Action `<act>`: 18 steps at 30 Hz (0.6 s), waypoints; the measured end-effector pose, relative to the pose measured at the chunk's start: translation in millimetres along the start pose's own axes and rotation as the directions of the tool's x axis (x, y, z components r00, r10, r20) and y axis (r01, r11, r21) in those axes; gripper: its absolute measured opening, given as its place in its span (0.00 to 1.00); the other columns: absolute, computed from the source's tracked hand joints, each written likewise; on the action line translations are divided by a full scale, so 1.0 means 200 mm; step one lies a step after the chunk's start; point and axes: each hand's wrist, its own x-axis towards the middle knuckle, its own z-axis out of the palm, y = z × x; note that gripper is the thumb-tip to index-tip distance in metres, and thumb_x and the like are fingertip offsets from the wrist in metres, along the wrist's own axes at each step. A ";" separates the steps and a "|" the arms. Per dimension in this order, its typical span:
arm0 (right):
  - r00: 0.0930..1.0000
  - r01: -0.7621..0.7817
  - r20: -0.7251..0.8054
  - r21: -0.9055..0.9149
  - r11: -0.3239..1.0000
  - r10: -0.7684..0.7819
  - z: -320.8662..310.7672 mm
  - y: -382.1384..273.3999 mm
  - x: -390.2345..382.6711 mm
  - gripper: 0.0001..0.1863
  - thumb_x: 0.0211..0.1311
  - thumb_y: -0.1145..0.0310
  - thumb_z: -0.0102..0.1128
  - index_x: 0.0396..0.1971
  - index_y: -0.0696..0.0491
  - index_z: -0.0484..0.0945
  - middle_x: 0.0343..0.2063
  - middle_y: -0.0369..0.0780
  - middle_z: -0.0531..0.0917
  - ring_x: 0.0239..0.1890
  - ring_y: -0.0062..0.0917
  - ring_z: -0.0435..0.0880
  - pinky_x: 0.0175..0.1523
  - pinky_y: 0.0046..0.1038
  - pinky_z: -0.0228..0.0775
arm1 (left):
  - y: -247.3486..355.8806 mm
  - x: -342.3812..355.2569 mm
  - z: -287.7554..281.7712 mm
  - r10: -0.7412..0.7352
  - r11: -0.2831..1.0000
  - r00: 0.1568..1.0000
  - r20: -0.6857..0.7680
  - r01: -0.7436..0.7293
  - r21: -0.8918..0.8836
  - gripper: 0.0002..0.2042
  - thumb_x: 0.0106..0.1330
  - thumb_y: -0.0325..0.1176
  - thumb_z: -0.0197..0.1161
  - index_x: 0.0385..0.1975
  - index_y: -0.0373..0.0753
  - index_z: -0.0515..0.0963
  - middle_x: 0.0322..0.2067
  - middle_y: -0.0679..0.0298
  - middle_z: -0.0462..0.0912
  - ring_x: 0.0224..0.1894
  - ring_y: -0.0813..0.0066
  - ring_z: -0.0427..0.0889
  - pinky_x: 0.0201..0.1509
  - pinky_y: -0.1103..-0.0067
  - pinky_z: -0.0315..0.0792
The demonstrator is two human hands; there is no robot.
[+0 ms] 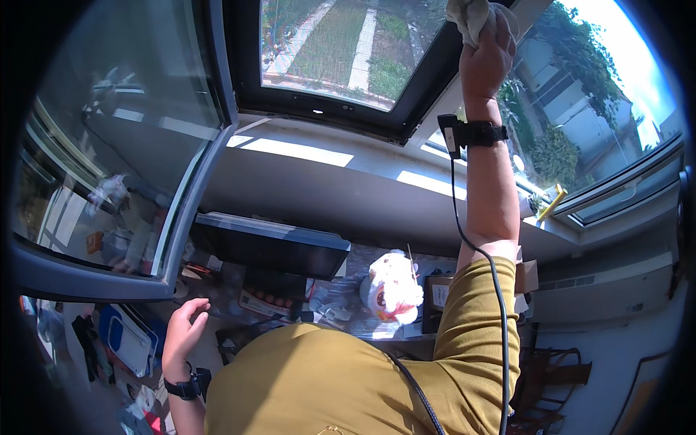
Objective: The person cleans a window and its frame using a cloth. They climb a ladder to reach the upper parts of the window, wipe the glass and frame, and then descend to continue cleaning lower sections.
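At one o'clock, right hand point(490, 61) grips crumpled white cloth point(471, 16) beside black window-frame edge point(362, 119). At eight, left hand point(185, 332) hangs half-open.

Right arm point(493, 196) is stretched way up, elbow pretty much straight, with the right hand point(490, 61) at the top, fingers clenched. Left hand point(186, 332) is kinda chilling low beside the torso point(304, 384), fingers loosely bent.

The cloth point(470, 20) is in the right hand point(487, 67), by the right side of the window frame point(423, 98); left stands the sash point(194, 214), the left hand point(183, 335) near its lower corner; below the sill point(370, 156), the monitor point(272, 248) sits left of the plush toy point(394, 285)
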 end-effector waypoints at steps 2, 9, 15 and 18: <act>0.988 -0.083 0.139 0.087 0.993 0.070 0.10 0.15 0.18 0.19 0.50 0.62 0.61 0.44 0.49 0.77 0.54 0.44 0.73 0.55 0.38 0.71 0.54 0.37 0.66 | -0.14 -0.07 -0.02 -0.046 0.999 0.996 -0.071 0.045 -0.022 0.14 0.60 0.24 0.55 0.46 0.31 0.74 0.40 0.57 0.82 0.43 0.72 0.80 0.50 0.79 0.71; 0.901 0.287 0.415 -0.360 0.888 -0.123 0.31 0.29 -0.04 0.07 0.51 0.70 0.55 0.30 0.47 0.80 0.43 0.35 0.79 0.54 0.33 0.71 0.60 0.38 0.62 | -0.37 -0.16 0.02 -0.178 0.983 0.965 -0.192 0.166 -0.074 0.14 0.60 0.25 0.56 0.46 0.28 0.73 0.38 0.55 0.81 0.39 0.73 0.80 0.45 0.80 0.73; 0.904 -0.325 0.402 0.420 0.847 0.148 0.37 0.19 -0.59 0.06 0.51 0.72 0.56 0.30 0.53 0.78 0.39 0.37 0.77 0.50 0.33 0.70 0.59 0.37 0.61 | -0.35 -0.04 0.05 -0.050 0.996 0.966 -0.253 0.068 0.062 0.08 0.58 0.30 0.58 0.36 0.35 0.77 0.32 0.55 0.79 0.35 0.61 0.79 0.38 0.73 0.73; 0.901 -0.195 0.429 0.268 0.943 0.064 0.41 0.14 -0.95 0.17 0.53 0.79 0.54 0.45 0.55 0.68 0.47 0.35 0.72 0.51 0.27 0.69 0.58 0.32 0.61 | -0.33 -0.02 0.04 -0.031 0.999 0.979 -0.200 0.035 0.017 0.14 0.58 0.30 0.60 0.42 0.29 0.76 0.32 0.55 0.83 0.36 0.70 0.83 0.42 0.77 0.75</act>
